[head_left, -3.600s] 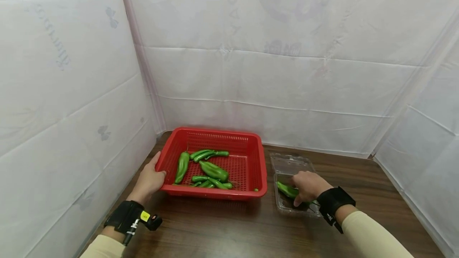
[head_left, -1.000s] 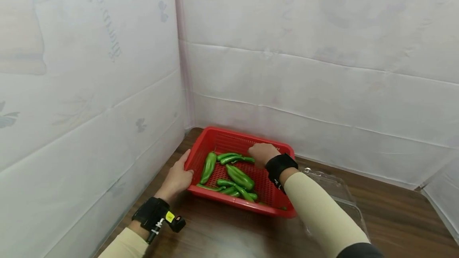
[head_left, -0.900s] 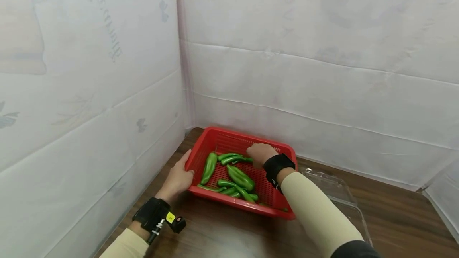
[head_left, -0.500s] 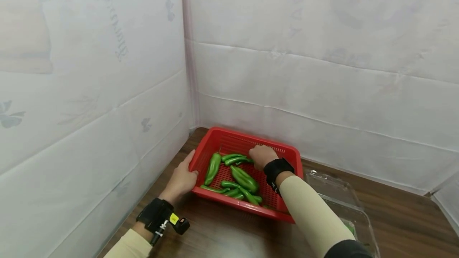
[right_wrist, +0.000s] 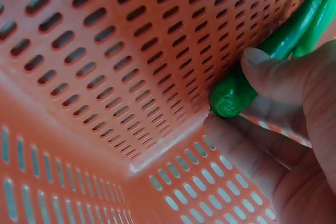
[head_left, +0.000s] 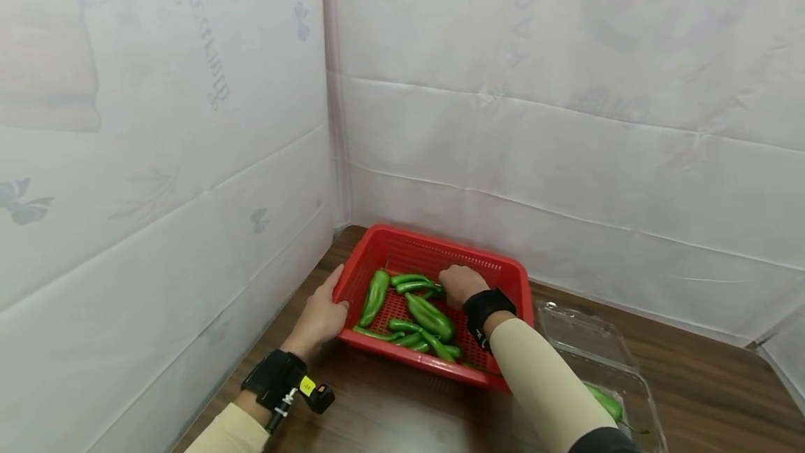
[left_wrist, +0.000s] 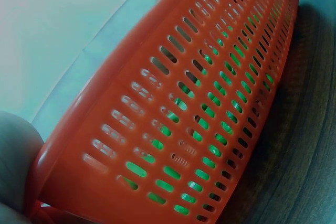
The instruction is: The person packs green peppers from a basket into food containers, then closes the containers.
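Note:
A red perforated plastic basket (head_left: pixel 434 365) stands on the table with several green peppers in it, some thin and some thick like this one (head_left: pixel 430 317). My left hand (head_left: pixel 319 317) grips its left rim, thumb on the inner side. Inside the basket's back right part, my right hand (head_left: pixel 464 284) reaches down. In the right wrist view, its thumb and fingers pinch the blunt end of a thin green chili pepper (right_wrist: pixel 231 98), which lies against the perforated bottom. The left wrist view shows the basket's slotted side wall (left_wrist: pixel 173 119) with green behind the slots.
A clear plastic clamshell box (head_left: pixel 650 411) stands open to the right of the basket, holding a green pepper (head_left: pixel 605 403), partly hidden by my right forearm. White sheeting (head_left: pixel 534 159) hangs close behind and to the left of the wooden table (head_left: pixel 377 411).
My right hand has moved left from the clamshell box, where it held a pepper, into the basket. Lately it has sunk slightly onto a chili pepper. My left hand stays on the rim.

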The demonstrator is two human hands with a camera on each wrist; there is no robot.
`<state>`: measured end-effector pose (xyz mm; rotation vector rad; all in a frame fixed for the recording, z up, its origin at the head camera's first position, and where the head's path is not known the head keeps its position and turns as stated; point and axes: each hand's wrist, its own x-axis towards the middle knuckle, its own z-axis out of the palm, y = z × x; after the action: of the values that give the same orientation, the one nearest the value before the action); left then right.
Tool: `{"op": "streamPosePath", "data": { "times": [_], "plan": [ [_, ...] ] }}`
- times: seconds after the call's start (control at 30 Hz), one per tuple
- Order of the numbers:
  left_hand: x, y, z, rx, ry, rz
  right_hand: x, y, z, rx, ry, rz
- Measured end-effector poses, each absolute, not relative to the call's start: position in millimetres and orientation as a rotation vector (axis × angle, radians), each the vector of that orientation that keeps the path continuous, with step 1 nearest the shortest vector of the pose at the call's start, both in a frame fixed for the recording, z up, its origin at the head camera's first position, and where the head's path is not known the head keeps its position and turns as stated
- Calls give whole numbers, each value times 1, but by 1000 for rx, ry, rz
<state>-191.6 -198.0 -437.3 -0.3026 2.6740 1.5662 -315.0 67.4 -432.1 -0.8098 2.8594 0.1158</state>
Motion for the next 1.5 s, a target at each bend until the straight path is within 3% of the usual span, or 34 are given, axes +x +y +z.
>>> {"op": "streamPosePath", "data": {
  "times": [1.23,1.5],
  "plan": [
    [-209,-201,-436,-227,2625,1583,-316,98,-392,-933,2798,33],
    [-212,-202,-436,-242,2609,1568,-314,113,-375,-1118,2792,-15]
  ]
}}
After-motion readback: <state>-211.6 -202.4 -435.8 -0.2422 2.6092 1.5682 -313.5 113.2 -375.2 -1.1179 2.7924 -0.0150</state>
